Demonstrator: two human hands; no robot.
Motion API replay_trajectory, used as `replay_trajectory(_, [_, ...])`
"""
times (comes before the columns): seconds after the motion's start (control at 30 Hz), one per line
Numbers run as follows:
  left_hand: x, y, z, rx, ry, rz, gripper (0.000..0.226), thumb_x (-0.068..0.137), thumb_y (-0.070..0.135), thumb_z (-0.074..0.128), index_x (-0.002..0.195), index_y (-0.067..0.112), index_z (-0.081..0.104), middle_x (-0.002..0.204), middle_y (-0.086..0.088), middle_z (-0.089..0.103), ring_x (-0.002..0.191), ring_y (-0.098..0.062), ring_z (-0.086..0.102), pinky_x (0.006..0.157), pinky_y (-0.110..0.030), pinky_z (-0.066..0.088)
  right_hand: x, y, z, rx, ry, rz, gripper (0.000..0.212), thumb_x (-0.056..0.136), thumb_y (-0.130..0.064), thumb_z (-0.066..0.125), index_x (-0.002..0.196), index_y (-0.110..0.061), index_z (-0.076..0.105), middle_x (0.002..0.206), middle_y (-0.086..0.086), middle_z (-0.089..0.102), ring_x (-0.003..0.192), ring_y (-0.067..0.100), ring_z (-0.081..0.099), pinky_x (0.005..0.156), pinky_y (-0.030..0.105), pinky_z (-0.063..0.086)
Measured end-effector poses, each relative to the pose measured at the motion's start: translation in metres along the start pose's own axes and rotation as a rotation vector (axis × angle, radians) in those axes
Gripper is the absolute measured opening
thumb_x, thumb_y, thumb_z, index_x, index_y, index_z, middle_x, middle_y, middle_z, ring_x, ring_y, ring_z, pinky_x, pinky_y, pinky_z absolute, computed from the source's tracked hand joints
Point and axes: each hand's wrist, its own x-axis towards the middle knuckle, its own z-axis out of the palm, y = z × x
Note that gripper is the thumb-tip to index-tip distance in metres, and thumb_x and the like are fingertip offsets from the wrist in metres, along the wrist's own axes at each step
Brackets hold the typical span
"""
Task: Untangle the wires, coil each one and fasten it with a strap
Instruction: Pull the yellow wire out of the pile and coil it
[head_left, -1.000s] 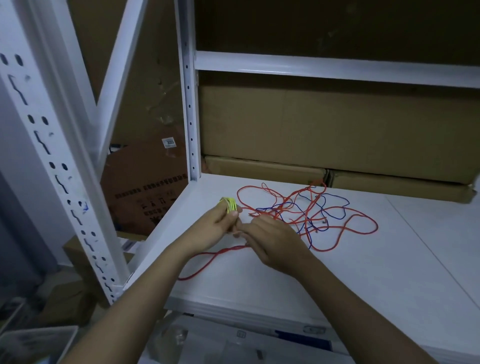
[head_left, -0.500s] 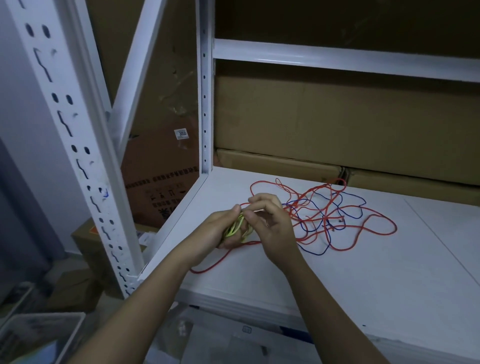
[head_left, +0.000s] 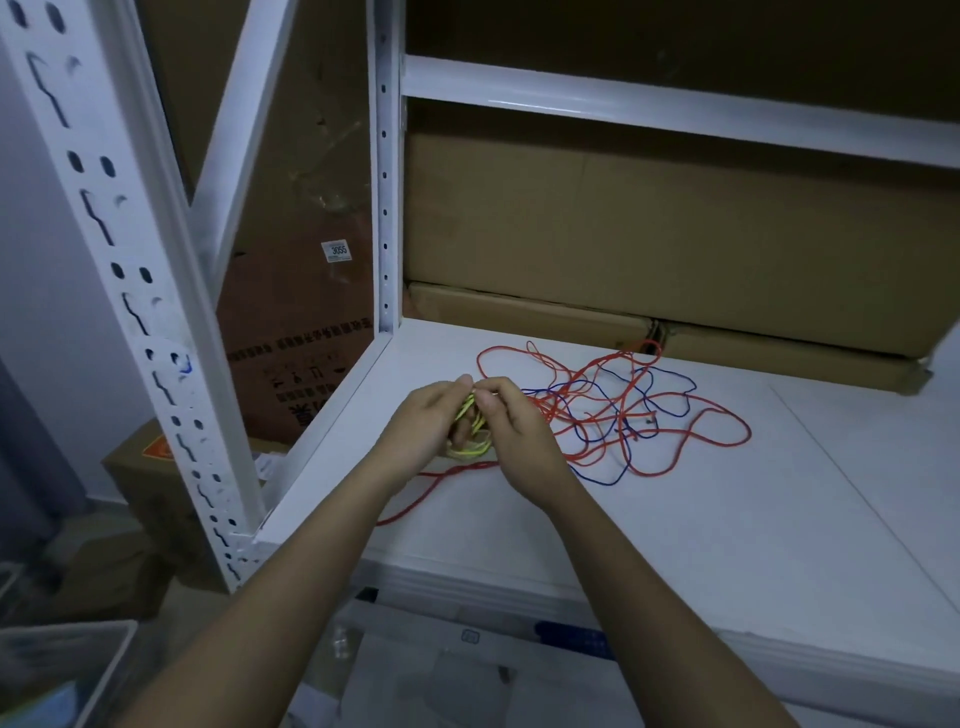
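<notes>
While pinched by both hands (head_left: 467, 421), yellow-green wire (head_left: 469, 451).

Bare forearms, no visible sleeves

The scene is seen through a single wide-angle view, taken from head height and aimed forward and down along both forearms onto a white shelf (head_left: 727, 519), with the left hand (head_left: 426, 421) and right hand (head_left: 519, 441) held near mid-frame and cardboard boxes (head_left: 649, 234) closing the background.
</notes>
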Motion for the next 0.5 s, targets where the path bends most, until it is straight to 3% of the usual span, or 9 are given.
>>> replay_trajectory(0.13, [0.003, 0.004, 0.01, 0.151, 0.079, 0.143, 0.047, 0.103, 0.04, 0.03, 0.067, 0.018, 0.05, 0.063, 0.003, 0.051, 0.059, -0.009, 0.046, 0.059, -0.025, 0.036, -0.002, -0.003, -0.001, -0.14, 0.16, 0.004, 0.019, 0.102, -0.023, 0.037, 0.102, -0.011, 0.052, 0.079, -0.002, 0.057, 0.071, 0.01, 0.054, 0.066, 0.031, 0.042])
replay_trajectory(0.23, [0.001, 0.006, 0.014, 0.233, 0.05, 0.141, 0.047, 0.101, 0.048, 0.021, 0.073, 0.022, 0.048, 0.07, 0.002, 0.054, 0.067, -0.011, 0.051, 0.068, -0.031, 0.04, -0.001, -0.006, 0.0, -0.247, 0.22, -0.04, 0.019, 0.103, -0.023, 0.035, 0.101, -0.011, 0.05, 0.071, -0.004, 0.052, 0.069, 0.017, 0.053, 0.063, 0.035, 0.04])
replay_trajectory(0.33, [-0.003, 0.003, 0.014, 0.312, -0.004, 0.105, 0.04, 0.1, 0.049, 0.024, 0.091, 0.02, 0.051, 0.082, 0.0, 0.065, 0.075, -0.013, 0.06, 0.072, -0.033, 0.047, 0.0, -0.005, -0.003, -0.291, 0.204, -0.018, 0.02, 0.102, -0.021, 0.035, 0.102, -0.011, 0.052, 0.067, -0.01, 0.05, 0.068, 0.014, 0.052, 0.061, 0.03, 0.038])
replay_trajectory(0.5, [-0.004, 0.0, 0.011, 0.498, 0.054, 0.227, 0.026, 0.104, 0.023, 0.031, 0.103, 0.008, 0.052, 0.088, -0.013, 0.065, 0.078, -0.026, 0.065, 0.07, -0.038, 0.051, -0.003, -0.008, -0.007, 0.02, 0.088, 0.044, 0.027, 0.104, -0.022, 0.033, 0.1, -0.006, 0.055, 0.071, 0.007, 0.057, 0.066, 0.006, 0.053, 0.063, 0.018, 0.042])
